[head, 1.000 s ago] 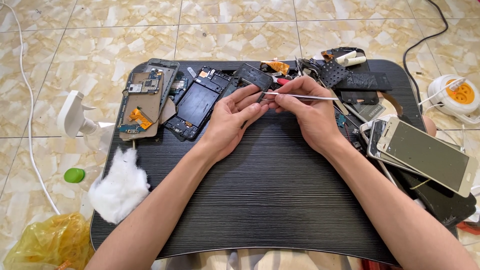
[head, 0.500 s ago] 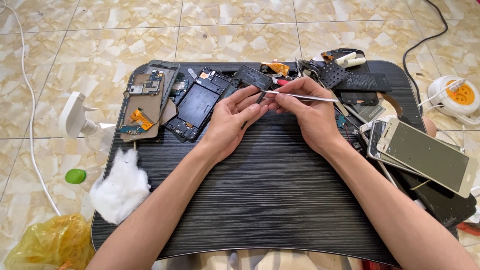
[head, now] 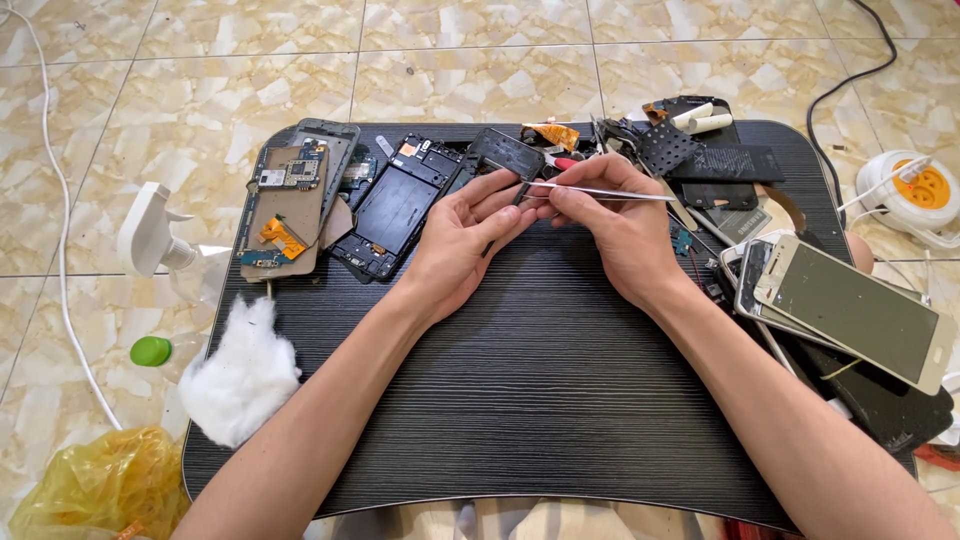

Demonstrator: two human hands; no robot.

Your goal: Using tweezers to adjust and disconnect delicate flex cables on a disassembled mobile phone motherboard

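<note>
1. At far left we see a white cable (head: pixel 62 250) trailing over the tiled floor (head: pixel 470 60), with a crumpled yellow plastic bag (head: pixel 95 485) in the bottom corner and a small green cap (head: pixel 151 351) just above it.
2. A white spray bottle (head: pixel 160 240) lies off the bench's left edge, and a wad of white cotton (head: pixel 240 370) rests half on the dark, wood-grained bench (head: pixel 540 400).
3. At the bench's rear left we find an opened phone with a bare circuit board (head: pixel 285 205) and, beside it, a black phone frame (head: pixel 395 210) lying face down.
4. Our left hand (head: pixel 465 245) rests palm up at mid-bench, its fingers (head: pixel 500 195) curled together around a small dark part (head: pixel 520 193), too small to tell what it is.
5. Our right hand (head: pixel 615 230) meets it, fingers (head: pixel 570 205) clamped on thin metal tweezers (head: pixel 600 191), whose tips touch the dark part held in the left hand above the bench's rear centre.
6. Behind the hands lie red-handled cutters (head: pixel 565 160), an orange flex scrap (head: pixel 555 135) and a perforated black plate (head: pixel 668 148).
7. To the right we see a flat black battery (head: pixel 735 163), then a stack of phones topped by a white-framed phone (head: pixel 860 310), screen up.
8. At far right, a white and orange extension reel (head: pixel 915 190) sits on the floor.
</note>
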